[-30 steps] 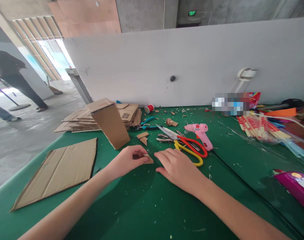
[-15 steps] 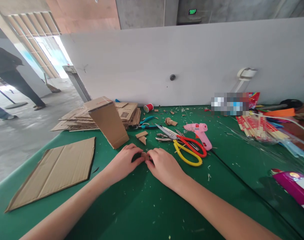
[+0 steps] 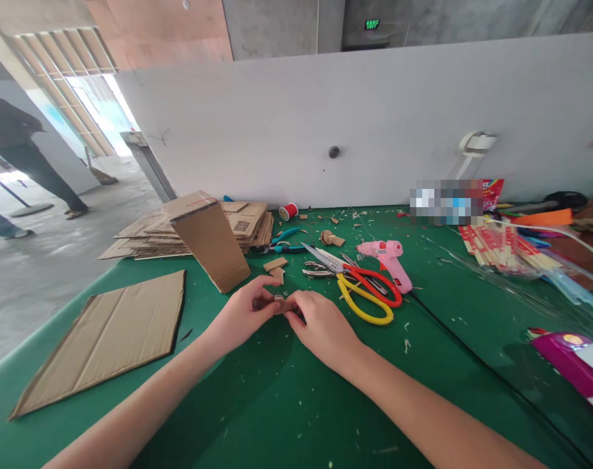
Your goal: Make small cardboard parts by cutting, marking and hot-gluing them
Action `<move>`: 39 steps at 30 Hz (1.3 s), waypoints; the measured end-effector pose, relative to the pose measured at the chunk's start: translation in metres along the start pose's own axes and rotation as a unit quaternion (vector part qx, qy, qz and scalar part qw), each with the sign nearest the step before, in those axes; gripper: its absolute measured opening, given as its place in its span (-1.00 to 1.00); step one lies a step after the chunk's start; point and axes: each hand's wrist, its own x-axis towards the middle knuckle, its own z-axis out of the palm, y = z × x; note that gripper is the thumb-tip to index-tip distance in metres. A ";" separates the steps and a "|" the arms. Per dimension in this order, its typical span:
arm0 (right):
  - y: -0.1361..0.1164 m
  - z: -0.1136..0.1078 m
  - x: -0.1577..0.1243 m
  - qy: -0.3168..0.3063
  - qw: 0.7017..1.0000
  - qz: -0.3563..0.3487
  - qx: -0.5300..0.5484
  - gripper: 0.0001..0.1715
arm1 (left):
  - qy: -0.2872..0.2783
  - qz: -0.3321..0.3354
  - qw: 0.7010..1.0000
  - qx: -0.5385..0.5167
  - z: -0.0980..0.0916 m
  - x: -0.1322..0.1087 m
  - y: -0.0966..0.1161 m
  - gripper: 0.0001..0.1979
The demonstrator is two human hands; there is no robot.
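Between my fingertips is a small brown cardboard piece (image 3: 283,305), partly hidden by the fingers. My left hand (image 3: 245,311) pinches its left end, and my right hand (image 3: 320,322) grips the right end. Just beyond them lie cardboard scraps (image 3: 275,264) on the green table. A folded cardboard form (image 3: 211,244) stands tilted behind my left hand. To the right of my right hand rest scissors (image 3: 367,293) with one red and one yellow handle. Past the scissors is a pink glue gun (image 3: 388,257) with a black cord.
A cardboard sheet (image 3: 105,339) lies at the left, a cardboard stack (image 3: 150,234) behind it. Blue-handled pliers (image 3: 286,242) and a red thread spool (image 3: 288,211) sit farther back. Packaged sticks (image 3: 496,247) and a magenta device (image 3: 569,365) are at the right. A person (image 3: 23,143) stands far left.
The fingers of my left hand have lifted and spread a little around the cardboard piece, showing more of it. My right hand stays nearly in place. The view has shifted slightly.
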 end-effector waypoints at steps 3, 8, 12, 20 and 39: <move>0.001 -0.002 0.000 0.020 0.998 -0.003 0.056 -0.88 | 0.011 -0.022 0.999 -0.035 0.000 -0.002 0.007 -0.70; 0.005 -0.004 0.002 0.060 0.991 -0.011 0.119 -0.84 | 0.029 -0.075 0.982 -0.173 0.001 -0.004 0.010 -0.70; 0.009 -0.001 0.003 0.055 0.977 0.013 0.206 -0.82 | 0.022 -0.143 0.949 -0.280 0.002 -0.003 0.006 -0.77; 0.006 0.002 0.001 0.065 0.958 0.047 0.274 -0.81 | 0.040 -0.212 0.901 -0.376 0.002 -0.001 0.010 -0.95; 0.014 -0.018 0.006 0.016 0.965 -0.037 0.260 -0.75 | -0.065 -0.287 0.875 -0.385 -0.002 -0.007 0.013 -0.92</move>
